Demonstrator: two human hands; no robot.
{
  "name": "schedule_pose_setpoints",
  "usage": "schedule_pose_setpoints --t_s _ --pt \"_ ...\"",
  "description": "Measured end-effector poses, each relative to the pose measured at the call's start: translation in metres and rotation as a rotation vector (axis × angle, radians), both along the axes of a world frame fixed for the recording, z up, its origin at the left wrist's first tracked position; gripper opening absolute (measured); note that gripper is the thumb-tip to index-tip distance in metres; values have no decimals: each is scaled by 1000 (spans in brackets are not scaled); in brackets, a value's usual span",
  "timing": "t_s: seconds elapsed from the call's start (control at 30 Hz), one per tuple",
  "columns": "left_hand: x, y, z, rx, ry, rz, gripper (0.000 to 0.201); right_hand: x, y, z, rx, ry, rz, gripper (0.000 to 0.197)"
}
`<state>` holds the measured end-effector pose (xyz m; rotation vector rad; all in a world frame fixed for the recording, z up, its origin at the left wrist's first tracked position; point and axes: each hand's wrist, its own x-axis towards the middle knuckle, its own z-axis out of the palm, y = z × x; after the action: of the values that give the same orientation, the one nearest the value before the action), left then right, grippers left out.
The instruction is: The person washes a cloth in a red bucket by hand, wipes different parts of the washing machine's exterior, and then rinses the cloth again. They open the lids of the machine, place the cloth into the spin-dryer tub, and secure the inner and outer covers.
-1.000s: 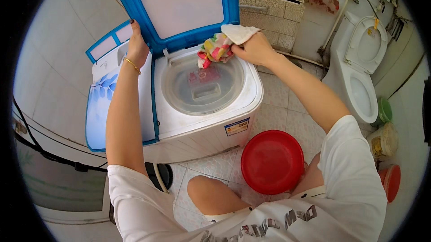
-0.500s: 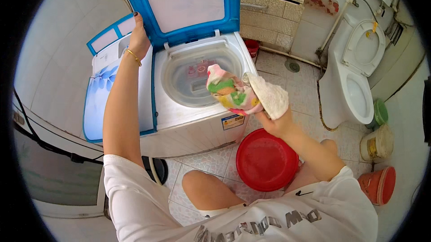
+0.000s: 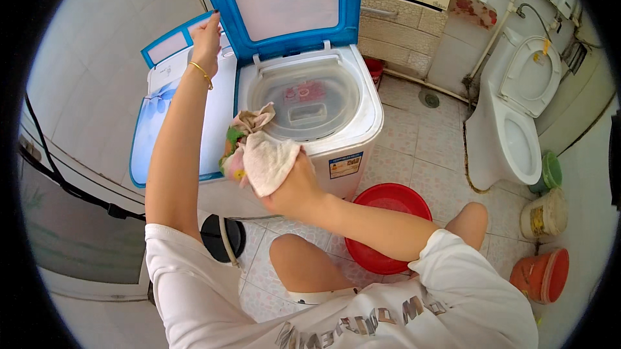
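My right hand (image 3: pixel 294 184) is closed round a crumpled cloth (image 3: pixel 270 158), pale on one side with green, yellow and pink patches on the other. It is over the front edge of a white and blue twin-tub washing machine (image 3: pixel 377 113). With my left arm stretched forward, my left hand (image 3: pixel 206 45) has its fingers curled at the left edge of the raised blue-framed lid (image 3: pixel 284 1). A translucent inner cover (image 3: pixel 330 100) lies over the round tub opening. The fingertips on the lid are partly hidden.
A red basin (image 3: pixel 394 197) is on the tiled floor by my knees, partly behind my right forearm. A toilet (image 3: pixel 495 122) stands at the right, with a green bucket (image 3: pixel 550 171), a whitish bucket (image 3: pixel 544 213) and an orange-red bucket (image 3: pixel 537 274). A grey hose (image 3: pixel 228 242) hangs by the machine's front.
My right hand has swung left with the cloth, from the machine's right front corner to the middle of its front edge. My left hand stays at the lid; the view has shifted slightly.
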<state>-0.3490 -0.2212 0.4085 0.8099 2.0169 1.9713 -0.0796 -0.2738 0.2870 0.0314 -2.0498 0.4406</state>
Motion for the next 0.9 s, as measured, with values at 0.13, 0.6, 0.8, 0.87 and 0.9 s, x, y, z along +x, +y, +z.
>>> schedule_pose_setpoints --t_s 0.13,0.6,0.8,0.87,0.9 --pt "27 -12 5 52 690 338 31 10 15 3 -370 -112 262 39" --pt "150 -68 -42 -622 1050 -797 48 169 111 -77 -1715 388 1157 52" --pt "111 -33 10 -335 1139 -610 41 189 105 -63 -1839 447 890 47" --pt "92 -19 23 -277 1039 -416 37 194 104 -65 -1895 496 736 48" --pt "85 -13 25 -255 997 -322 35 193 106 -65 -1895 494 740 48"
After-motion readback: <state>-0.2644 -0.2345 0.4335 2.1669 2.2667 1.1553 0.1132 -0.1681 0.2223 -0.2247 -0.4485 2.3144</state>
